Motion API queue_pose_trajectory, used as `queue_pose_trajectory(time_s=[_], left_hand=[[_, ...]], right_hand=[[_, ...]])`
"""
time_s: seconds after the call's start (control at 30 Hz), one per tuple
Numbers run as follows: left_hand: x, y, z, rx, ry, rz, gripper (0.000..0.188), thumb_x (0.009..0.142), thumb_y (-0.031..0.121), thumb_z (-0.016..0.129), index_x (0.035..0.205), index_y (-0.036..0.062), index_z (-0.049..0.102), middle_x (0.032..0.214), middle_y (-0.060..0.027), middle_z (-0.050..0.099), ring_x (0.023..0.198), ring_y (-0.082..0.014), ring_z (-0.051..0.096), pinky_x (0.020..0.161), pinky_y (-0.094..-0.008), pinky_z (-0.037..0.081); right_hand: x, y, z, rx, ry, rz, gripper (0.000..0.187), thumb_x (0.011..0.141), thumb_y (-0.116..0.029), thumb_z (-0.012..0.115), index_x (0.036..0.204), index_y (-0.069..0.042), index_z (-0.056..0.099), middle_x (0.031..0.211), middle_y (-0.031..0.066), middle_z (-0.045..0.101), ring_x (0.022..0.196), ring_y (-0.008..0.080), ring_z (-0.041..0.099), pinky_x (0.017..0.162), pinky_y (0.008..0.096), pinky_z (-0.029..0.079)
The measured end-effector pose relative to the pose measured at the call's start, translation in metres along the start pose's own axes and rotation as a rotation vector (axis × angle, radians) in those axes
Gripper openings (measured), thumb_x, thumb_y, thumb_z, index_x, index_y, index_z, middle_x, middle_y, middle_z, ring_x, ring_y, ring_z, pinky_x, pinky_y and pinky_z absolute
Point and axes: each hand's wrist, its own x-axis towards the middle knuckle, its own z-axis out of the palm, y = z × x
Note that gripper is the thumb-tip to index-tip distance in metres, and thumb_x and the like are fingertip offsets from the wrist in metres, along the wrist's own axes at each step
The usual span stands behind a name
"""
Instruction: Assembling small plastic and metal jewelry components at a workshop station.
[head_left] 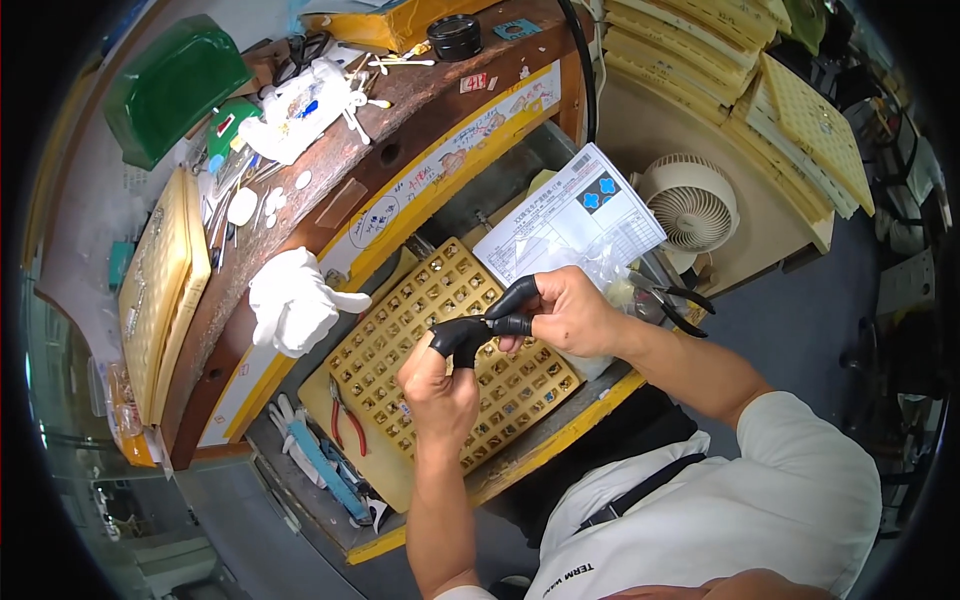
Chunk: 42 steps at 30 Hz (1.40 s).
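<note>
Black finger covers sit on the thumbs and fingertips of both my hands. My left hand (pixel 443 388) and my right hand (pixel 577 318) meet above a yellow tray (pixel 395 308), their fingers pinched together around a tiny piece. The covered fingertips hide most of that piece, so I cannot make out its kind. Rows of small square compartments fill the tray, many with small shiny metal pieces in them. Red-handled pliers (pixel 359 431) lie beside the tray's left edge. To the right of my right hand rests a black-handled hand tool (pixel 688 298).
A printed form (pixel 530 240) and a clear plastic bag (pixel 602 262) lie behind the tray. Farther right stand a white fan (pixel 690 205) and stacked yellow trays (pixel 680 52). A white glove (pixel 295 300) hangs at the wooden bench edge (pixel 345 205). A green container (pixel 178 92) stands at far left.
</note>
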Motion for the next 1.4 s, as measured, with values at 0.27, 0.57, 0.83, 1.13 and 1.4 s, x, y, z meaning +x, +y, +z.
queue_pose_trajectory(time_s=[0.27,0.57,0.83,1.13,1.4], left_hand=[[-0.006,0.002,0.015,-0.431,0.154,-0.355,0.024,0.081,-0.021,0.060,0.098,-0.0054,0.068,0.093,-0.0055,0.068,0.088,-0.0132,0.066,0.080,-0.0251,0.053],[-0.003,0.005,0.018,-0.390,0.187,-0.257,0.024,0.080,-0.020,0.062,0.097,-0.0052,0.069,0.097,-0.0066,0.066,0.092,-0.0140,0.065,0.083,-0.0254,0.053],[0.000,0.005,0.012,-0.332,0.141,-0.183,0.026,0.076,-0.022,0.062,0.094,-0.0051,0.070,0.094,-0.0092,0.070,0.089,-0.0172,0.066,0.082,-0.0283,0.052],[0.006,0.020,0.005,-0.035,0.117,0.120,0.034,0.066,-0.024,0.058,0.090,-0.0030,0.070,0.086,-0.0126,0.070,0.079,-0.0249,0.067,0.074,-0.0306,0.053],[0.002,0.020,0.009,0.032,0.188,0.187,0.038,0.066,-0.023,0.064,0.097,-0.0022,0.067,0.089,-0.0148,0.071,0.080,-0.0286,0.070,0.073,-0.0335,0.055]], right_hand=[[-0.002,0.001,0.006,0.111,0.055,0.005,0.018,0.089,0.013,0.053,0.099,0.008,0.066,0.091,0.0143,0.072,0.081,0.0164,0.072,0.076,0.0298,0.061],[-0.002,0.007,0.007,0.046,0.082,-0.078,0.024,0.088,0.015,0.049,0.102,0.007,0.067,0.092,0.0129,0.072,0.084,0.0168,0.072,0.077,0.0296,0.060],[0.003,0.000,-0.006,0.172,-0.030,-0.002,0.019,0.090,0.009,0.060,0.107,0.005,0.066,0.091,0.0109,0.072,0.083,0.0165,0.071,0.080,0.0304,0.058],[0.004,0.001,-0.005,0.113,-0.038,-0.049,0.012,0.090,0.005,0.065,0.101,0.002,0.062,0.093,0.0116,0.070,0.086,0.0169,0.071,0.079,0.0289,0.058],[0.003,-0.001,-0.002,0.196,-0.045,-0.051,0.014,0.090,0.004,0.066,0.103,0.002,0.061,0.094,0.0105,0.070,0.086,0.0183,0.071,0.081,0.0304,0.059]])
